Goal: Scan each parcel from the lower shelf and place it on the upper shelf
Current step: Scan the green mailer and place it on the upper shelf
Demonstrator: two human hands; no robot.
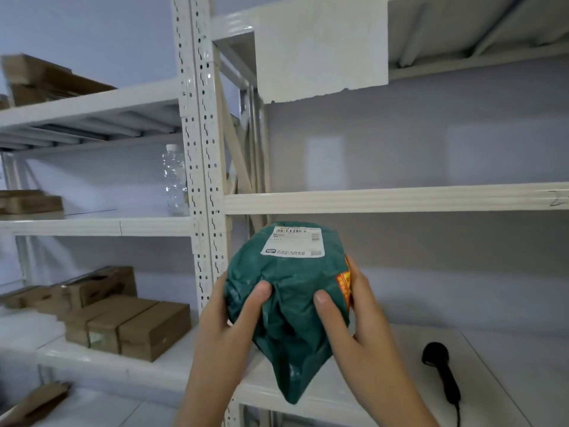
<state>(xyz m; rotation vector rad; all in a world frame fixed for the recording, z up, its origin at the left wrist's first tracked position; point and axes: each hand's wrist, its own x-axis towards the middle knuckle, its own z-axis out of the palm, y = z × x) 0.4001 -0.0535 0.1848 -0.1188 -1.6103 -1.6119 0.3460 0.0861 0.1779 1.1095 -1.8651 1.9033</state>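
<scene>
A dark green plastic parcel (289,291) with a white barcode label facing me is held in the air between both hands, just below the front rail of the upper shelf (394,198). My left hand (234,318) grips its left side, thumb pressed into the wrapping. My right hand (354,312) grips its right side, thumb on the front. A black handheld scanner (440,368) lies on the lower shelf (508,359) to the right of the parcel, with no hand on it.
The left rack holds several cardboard boxes (129,325) on its lower level, a clear plastic bottle (176,180) on the middle level and more cardboard boxes (46,78) on top. A perforated white upright (200,149) divides the two racks.
</scene>
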